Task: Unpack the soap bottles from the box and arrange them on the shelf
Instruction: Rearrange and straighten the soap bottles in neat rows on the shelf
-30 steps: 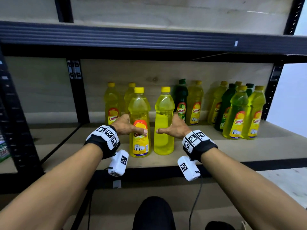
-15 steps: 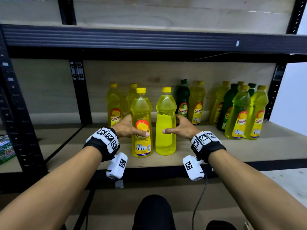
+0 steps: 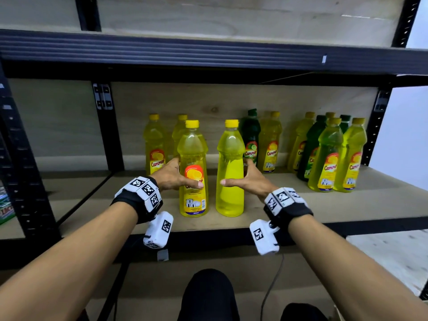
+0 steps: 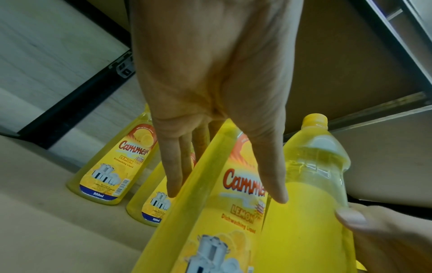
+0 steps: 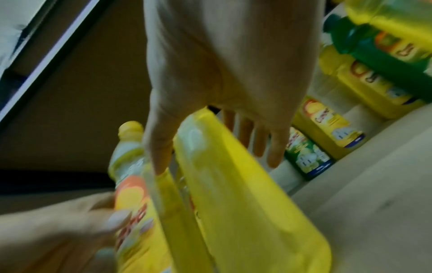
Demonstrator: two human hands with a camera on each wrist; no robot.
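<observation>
head view: we have a bottle at each hand near the front of the shelf point(image 3: 324, 212).

our left hand point(image 3: 171, 176) cups the labelled lemon bottle point(image 3: 193, 167), thumb across its label, and our right hand point(image 3: 249, 180) cups the unlabelled-side bottle point(image 3: 230, 170); on both, the fingers are wide and fairly straight, not clamped. we judge the bottles are being set in place: keep them upright, turn the plain one label-forward, and slide rather than lift. behind stand the back-row bottles point(image 3: 155, 144) and the right-hand cluster point(image 3: 328, 156); bare board lies between, and the front edge is close.
</observation>
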